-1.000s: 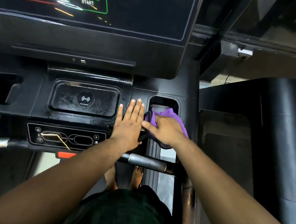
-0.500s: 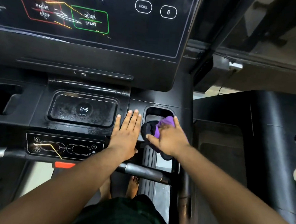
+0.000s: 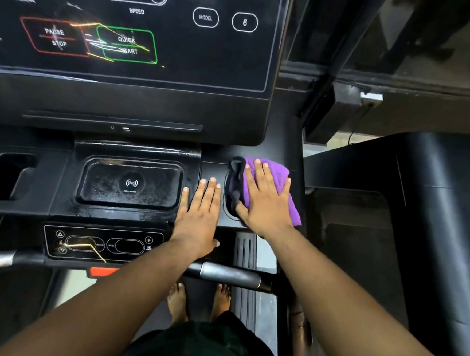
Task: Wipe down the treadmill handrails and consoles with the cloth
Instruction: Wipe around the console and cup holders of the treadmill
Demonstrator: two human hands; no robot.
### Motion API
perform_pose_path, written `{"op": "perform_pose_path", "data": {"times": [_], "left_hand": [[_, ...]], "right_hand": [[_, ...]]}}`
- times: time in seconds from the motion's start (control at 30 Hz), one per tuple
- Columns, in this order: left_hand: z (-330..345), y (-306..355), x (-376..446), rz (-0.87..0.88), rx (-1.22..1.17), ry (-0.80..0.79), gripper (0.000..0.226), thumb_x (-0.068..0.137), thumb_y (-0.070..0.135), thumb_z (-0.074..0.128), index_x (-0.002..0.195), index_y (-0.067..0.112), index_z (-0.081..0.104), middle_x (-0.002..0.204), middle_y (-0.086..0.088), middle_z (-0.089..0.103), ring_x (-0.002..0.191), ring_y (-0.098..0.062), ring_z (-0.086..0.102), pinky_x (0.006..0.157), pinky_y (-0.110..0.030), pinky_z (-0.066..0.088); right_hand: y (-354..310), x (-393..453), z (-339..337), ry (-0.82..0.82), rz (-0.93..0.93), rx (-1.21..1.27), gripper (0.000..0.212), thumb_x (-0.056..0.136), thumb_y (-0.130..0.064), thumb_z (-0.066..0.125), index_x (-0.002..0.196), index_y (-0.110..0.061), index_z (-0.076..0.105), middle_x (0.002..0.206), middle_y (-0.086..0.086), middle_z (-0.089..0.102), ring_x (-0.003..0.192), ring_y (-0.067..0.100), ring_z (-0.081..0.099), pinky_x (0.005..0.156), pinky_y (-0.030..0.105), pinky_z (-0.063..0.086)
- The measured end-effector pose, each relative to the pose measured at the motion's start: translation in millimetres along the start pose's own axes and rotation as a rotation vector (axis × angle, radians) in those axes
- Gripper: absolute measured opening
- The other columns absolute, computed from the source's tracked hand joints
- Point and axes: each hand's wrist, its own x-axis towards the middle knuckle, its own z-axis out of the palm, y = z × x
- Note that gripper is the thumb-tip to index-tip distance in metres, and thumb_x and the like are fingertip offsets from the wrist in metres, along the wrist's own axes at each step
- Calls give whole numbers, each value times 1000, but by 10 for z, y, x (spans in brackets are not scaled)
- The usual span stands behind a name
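We see our right hand [image 3: 265, 199] pressing flat, fingers straight, on the purple cloth [image 3: 277, 178], which is crumpled with a black edge and covers the right cup holder of the treadmill console [image 3: 138, 110]. Our left hand [image 3: 200, 217] rests flat and released just beside it, near the wireless charging pad [image 3: 130, 184].

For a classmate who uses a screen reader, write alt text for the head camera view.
A person's right hand presses a purple cloth flat over the right cup holder of a black treadmill console. Their left hand rests flat beside it, next to a wireless charging pad.
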Motion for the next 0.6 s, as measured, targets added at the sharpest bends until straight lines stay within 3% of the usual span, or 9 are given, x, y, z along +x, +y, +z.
{"op": "perform_pose_path", "data": {"times": [0.13,0.23,0.37,0.47,0.6], "left_hand": [[-5,-6,-9,9,-15,-4,138,84,58,73,151,7,-37,161,-11,-42,149,-30,-36,123,-57,-16],[-6,-17,-17,22,-31,6,138,83,61,72,151,7,-35,161,-11,-41,151,-29,-34,121,-56,-19],[-11,-28,-71,52,-90,51,132,85,60,71,156,8,-28,164,-10,-35,153,-27,-30,122,-55,-18],[-47,-4,-161,152,-137,119,124,87,56,70,160,9,-18,168,-7,-27,156,-23,-24,124,-53,-14],[-64,-6,-328,290,-304,172,102,97,50,61,164,10,-4,173,-6,-8,159,-20,-8,128,-45,-4]], "right_hand": [[15,-97,-6,-29,209,61,89,95,-51,44,161,-36,-13,169,-6,-23,157,16,-18,120,66,2],[-28,-312,19,-32,320,144,80,97,-46,46,164,-36,1,171,-2,-17,159,19,-9,124,60,10],[-193,-688,20,53,298,189,62,100,-34,52,158,-24,35,171,7,16,157,25,16,119,51,33],[-240,-836,-36,107,262,247,54,96,-23,59,149,-15,50,158,13,43,146,32,40,113,47,42],[-367,-1074,-292,214,361,397,40,87,-29,42,116,-17,66,113,11,68,109,36,61,87,40,51]]}}
